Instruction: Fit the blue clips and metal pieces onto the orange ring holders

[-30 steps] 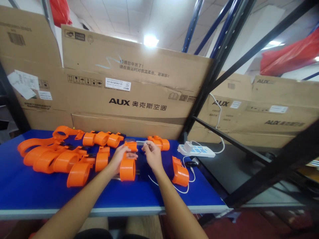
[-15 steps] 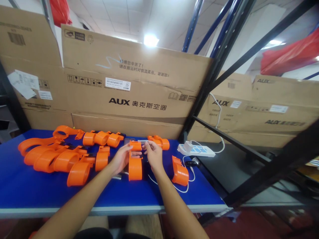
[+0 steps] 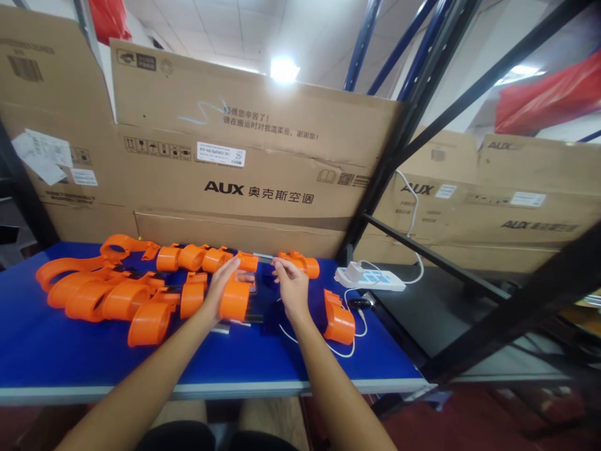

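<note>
Head view: the left hand point(image 3: 220, 288) has hold of an orange ringed piece point(image 3: 235, 300), its fingers behind and the thumb side on the near face; the exact grip is partly hidden. The right hand point(image 3: 293, 291) has its thumb and forefinger drawn together in a pinch at the near-right end of a thin pale strip point(image 3: 263, 255), the other fingers curled in. From that pinch, the upper part of the ringed piece lies at 9 o'clock, with its round band at about 8. The strip bridges the space between, its long axis running roughly 9 to 3 o'clock, and the right fingertips are the nearer to it. Whether its far end is seated in the orange part, I can't tell.

Beneath is a blue tabletop point(image 3: 141, 369). More orange rings point(image 3: 150, 322) spread from 8 to 9 o'clock of the left hand; another orange piece point(image 3: 339, 321) sits at about 4 o'clock of the right hand, near a white power strip point(image 3: 370, 277) at about 3. Cardboard boxes point(image 3: 263, 163) stand at 12, beside a black rack post point(image 3: 375, 181) at about 1
</note>
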Motion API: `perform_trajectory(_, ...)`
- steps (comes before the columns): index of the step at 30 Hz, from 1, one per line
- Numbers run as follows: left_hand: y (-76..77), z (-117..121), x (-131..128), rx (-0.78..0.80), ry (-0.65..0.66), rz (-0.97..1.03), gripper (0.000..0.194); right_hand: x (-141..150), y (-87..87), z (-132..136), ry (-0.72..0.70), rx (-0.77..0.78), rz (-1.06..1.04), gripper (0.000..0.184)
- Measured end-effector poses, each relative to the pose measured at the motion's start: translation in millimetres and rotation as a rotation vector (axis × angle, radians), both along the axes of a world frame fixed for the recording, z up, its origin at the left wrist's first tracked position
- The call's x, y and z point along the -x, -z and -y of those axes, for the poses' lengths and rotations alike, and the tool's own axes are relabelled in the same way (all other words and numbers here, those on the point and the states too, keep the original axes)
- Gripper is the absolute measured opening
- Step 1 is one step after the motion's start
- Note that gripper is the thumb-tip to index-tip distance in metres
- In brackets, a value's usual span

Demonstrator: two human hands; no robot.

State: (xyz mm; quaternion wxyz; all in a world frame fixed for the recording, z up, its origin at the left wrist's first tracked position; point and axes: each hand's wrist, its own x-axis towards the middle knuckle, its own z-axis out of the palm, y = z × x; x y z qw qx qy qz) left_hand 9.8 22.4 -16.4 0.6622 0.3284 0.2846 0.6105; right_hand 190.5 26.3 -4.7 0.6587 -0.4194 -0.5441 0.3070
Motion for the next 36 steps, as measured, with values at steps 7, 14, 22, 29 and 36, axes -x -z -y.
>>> perform_trajectory(7,-4.0,2.6,0.7,-0.045,-0.032,-0.068,0.054,-0.4,-0.6,0.3,-0.027,-0.017,0.041,0.040)
perform_trajectory(14,-3.5,5.0,-1.6,-0.042,-0.057,-0.100,0.056,-1.0,1.9,-1.2,-0.057,-0.047,0.067,0.038)
perform_trajectory(22,-0.7,5.1,-4.8,-0.049,-0.022,-0.082,0.054,0.4,6.9,-2.7,-0.127,-0.097,0.126,0.035)
perform_trajectory(29,3.7,3.6,-5.2,-0.054,-0.004,-0.120,0.047,1.4,7.7,-3.5,-0.134,-0.203,0.221,0.031)
perform_trajectory(36,2.2,7.2,-7.5,-0.060,0.006,-0.133,0.053,0.9,5.3,-2.5,-0.134,-0.205,0.246,0.029)
